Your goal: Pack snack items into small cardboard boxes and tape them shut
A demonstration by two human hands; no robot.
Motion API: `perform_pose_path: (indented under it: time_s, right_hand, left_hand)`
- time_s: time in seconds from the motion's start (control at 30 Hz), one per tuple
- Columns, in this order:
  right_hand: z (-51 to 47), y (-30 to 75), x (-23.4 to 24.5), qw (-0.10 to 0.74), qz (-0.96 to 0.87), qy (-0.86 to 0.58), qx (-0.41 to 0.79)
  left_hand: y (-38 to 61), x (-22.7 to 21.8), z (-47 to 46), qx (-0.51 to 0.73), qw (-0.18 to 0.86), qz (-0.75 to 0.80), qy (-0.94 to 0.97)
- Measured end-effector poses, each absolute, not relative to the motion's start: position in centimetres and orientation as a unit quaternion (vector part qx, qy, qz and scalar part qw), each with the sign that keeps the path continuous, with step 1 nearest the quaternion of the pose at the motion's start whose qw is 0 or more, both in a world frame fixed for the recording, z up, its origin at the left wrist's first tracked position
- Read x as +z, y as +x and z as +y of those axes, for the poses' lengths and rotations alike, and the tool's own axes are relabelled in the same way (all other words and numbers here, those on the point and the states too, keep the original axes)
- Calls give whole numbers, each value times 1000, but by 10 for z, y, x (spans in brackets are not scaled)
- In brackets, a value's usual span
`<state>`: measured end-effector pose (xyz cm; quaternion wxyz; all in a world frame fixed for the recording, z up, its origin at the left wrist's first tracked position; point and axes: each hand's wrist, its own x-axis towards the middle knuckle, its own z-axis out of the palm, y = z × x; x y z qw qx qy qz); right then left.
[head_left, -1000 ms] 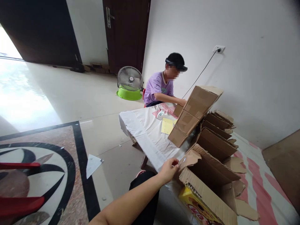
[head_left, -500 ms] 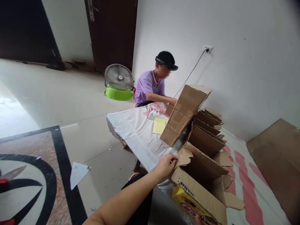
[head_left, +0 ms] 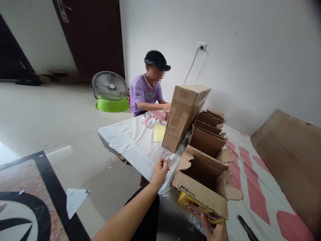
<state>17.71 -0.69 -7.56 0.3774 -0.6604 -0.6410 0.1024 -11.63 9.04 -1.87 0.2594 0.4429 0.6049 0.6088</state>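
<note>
The left hand [head_left: 159, 170] has released the torn flap [head_left: 185, 164] of the open carton [head_left: 200, 192], curled shut beside it; the right hand [head_left: 216, 231] now touches its yellow front, grip unclear.

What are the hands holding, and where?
Right hand holds the box by its bottom edge. Left hand is closed above the cloth; a hold cannot be told.

On my screen the open carton [head_left: 200, 180] is plain brown on its flaps, and its front face is yellow with red print. The tablecloth [head_left: 130, 140] is white with broad pink stripes. I see also a pale yellow sheet [head_left: 159, 133], a purple T-shirt [head_left: 141, 92], a bright green basin [head_left: 112, 104] and a dark brown door [head_left: 95, 36].
</note>
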Motion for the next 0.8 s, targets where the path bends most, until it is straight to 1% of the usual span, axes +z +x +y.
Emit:
perform_pose_path:
  time_s: [0.1, 0.23, 0.3, 0.43, 0.5, 0.57, 0.63, 0.67, 0.73, 0.8]
  right_hand:
    - [-8, 177, -72, 393, -633, -647, 161]
    - [-16, 179, -66, 435, -614, -620, 223]
    - [-23, 181, -63, 445, -603, -623, 224]
    - [-48, 183, -55, 485, -554, -642, 212]
    - [-62, 179, -49, 479, -546, -629, 278]
    - [-73, 173, -42, 433, -534, -599, 409]
    - [-80, 166, -36, 379, -485, -567, 547]
    - [-81, 164, -33, 363, -452, -554, 597]
    - [-81, 162, -30, 357, -403, -541, 646]
    - [-77, 163, -32, 356, -397, -543, 649]
  left_hand:
    - [-120, -30, 52, 616, 237, 609, 440]
    - [-112, -40, -5, 575, 240, 591, 512]
    - [-103, -41, -25, 540, 219, 556, 593]
    - [-74, -39, -43, 481, 128, 442, 746]
    - [-58, -38, -43, 465, 91, 393, 788]
    - [-44, -37, -41, 444, 62, 347, 824]
    - [-32, -37, -39, 417, 37, 302, 856]
    - [-27, -38, -38, 404, 29, 282, 870]
    - [-20, -41, -37, 381, 21, 253, 889]
    - [-17, -45, -38, 363, 23, 241, 900]
